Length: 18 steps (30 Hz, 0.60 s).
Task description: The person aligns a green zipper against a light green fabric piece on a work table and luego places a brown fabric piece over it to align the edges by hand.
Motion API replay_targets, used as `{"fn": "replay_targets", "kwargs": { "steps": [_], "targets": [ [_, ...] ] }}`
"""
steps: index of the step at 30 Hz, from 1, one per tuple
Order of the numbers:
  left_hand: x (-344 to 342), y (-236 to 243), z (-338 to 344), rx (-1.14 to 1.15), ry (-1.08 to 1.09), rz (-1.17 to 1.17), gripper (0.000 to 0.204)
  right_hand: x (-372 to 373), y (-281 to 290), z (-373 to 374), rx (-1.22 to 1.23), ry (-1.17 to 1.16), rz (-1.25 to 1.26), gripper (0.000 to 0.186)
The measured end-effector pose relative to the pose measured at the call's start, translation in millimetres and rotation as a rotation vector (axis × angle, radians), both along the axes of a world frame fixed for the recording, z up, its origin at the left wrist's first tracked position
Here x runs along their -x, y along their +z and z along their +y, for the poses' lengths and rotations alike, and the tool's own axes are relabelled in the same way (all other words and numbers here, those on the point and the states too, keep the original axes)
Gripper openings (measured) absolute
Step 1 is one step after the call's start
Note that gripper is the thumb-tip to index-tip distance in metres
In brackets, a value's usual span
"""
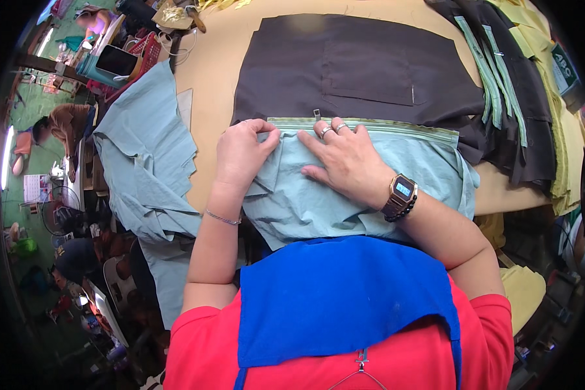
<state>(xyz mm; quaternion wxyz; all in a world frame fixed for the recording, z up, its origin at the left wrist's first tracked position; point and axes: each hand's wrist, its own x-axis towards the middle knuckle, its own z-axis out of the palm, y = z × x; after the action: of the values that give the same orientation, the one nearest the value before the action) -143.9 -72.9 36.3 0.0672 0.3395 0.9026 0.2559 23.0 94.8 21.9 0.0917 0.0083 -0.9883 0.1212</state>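
Note:
A green zipper (396, 129) runs left to right along the seam between a dark brown fabric panel (286, 71) and light blue fabric (383, 211). Its metal puller (317, 114) stands up just beyond my right fingers. My left hand (247, 151) is closed in a pinch on the light blue fabric at the zipper's left end; the fingertips partly hide the edge. My right hand (348, 156), with rings and a wristwatch, lies with fingers apart across the zipper and the light blue fabric. A patch pocket (368, 71) shows on the brown panel.
More light blue fabric (146, 153) hangs over the table's left edge. At the right lie brown pieces with green zipper strips (494, 71) and stacked yellow fabric (569, 143). A red basket (143, 55) stands at the far left. Other people (71, 127) sit beyond the left side.

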Motion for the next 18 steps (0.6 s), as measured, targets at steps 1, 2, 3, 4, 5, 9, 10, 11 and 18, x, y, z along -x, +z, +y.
{"fn": "replay_targets", "kwargs": {
  "steps": [1, 2, 3, 4, 5, 9, 10, 11, 18],
  "targets": [
    [0, -2, -1, 0.000, 0.002, 0.000, 0.025, 0, 0, 0, 0.000, 0.002, 0.000, 0.063],
    [0, -4, -1, -0.013, -0.002, 0.017, 0.026, 0, 1, 0, -0.001, -0.001, -0.008, 0.063],
    [0, -6, -2, -0.027, -0.005, 0.034, 0.026, 0, 1, 0, -0.002, -0.003, -0.015, 0.064],
    [0, -8, -4, -0.027, -0.003, 0.035, 0.026, 1, 1, -1, -0.002, -0.001, -0.015, 0.064],
    [-1, -10, -5, -0.061, 0.013, 0.014, 0.026, 1, 1, -1, 0.000, -0.004, -0.023, 0.064],
    [-2, -12, -7, -0.129, 0.055, -0.056, 0.026, 1, 3, -1, -0.015, -0.008, -0.050, 0.064],
    [-2, -12, -7, -0.128, 0.056, -0.058, 0.026, 1, 3, -2, -0.014, -0.007, -0.052, 0.064],
    [-1, -11, -8, -0.121, 0.067, -0.065, 0.026, 1, 4, -2, -0.013, -0.008, -0.058, 0.065],
    [6, -13, -15, -0.156, 0.111, -0.168, 0.027, 3, 5, -2, -0.019, -0.012, -0.080, 0.065]
  ]
}}
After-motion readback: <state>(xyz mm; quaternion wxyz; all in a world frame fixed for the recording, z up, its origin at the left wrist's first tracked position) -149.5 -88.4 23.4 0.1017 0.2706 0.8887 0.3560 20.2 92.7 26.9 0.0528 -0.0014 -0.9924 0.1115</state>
